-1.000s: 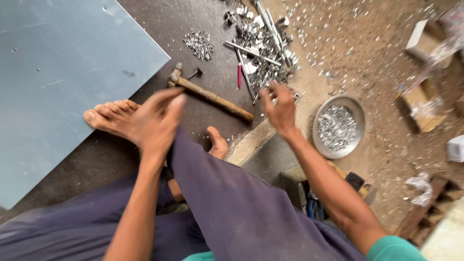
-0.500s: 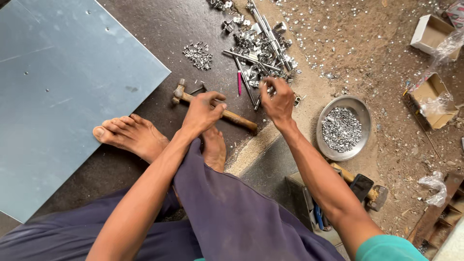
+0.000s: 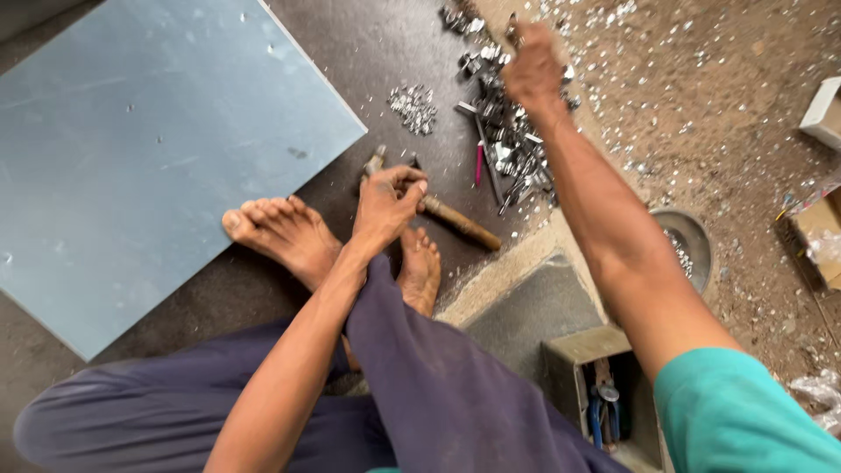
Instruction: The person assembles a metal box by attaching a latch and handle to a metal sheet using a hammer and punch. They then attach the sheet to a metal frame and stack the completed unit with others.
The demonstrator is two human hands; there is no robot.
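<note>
Left hand (image 3: 385, 206) sits over the hammer (image 3: 438, 210), fingers curled down onto the wooden handle close to the metal head; whether the grip is fully closed around it cannot be told from this angle. Hammer lies on the dark floor (image 3: 368, 79), handle running away from the head toward the lighter concrete step (image 3: 534, 298). Right hand (image 3: 530, 66) is stretched well beyond the hammer, over the pile of metal parts (image 3: 508, 149); fingers bunched and blurred, so closed or holding something cannot be told.

Small heap of tiny shiny pieces (image 3: 413, 107) lies just past the hammer's head, apart from the larger pile. Red-handled tool (image 3: 479, 164) lies at the pile's edge, between hammer and pile. Two bare feet rest right beside the hammer: left foot (image 3: 280, 232) on the head side, touching the corner region of the pale blue sheet (image 3: 140, 158); right foot (image 3: 420, 271) just under the handle. Round metal bowl (image 3: 692, 241) with small shiny bits stands on the far side of the right forearm from the hammer, partly hidden by it. Open grey box (image 3: 596, 385) holding blue-handled pliers (image 3: 604, 412) sits on the near side of the step. Cardboard boxes (image 3: 819, 232) lie well apart from the hammer at the sandy edge.
</note>
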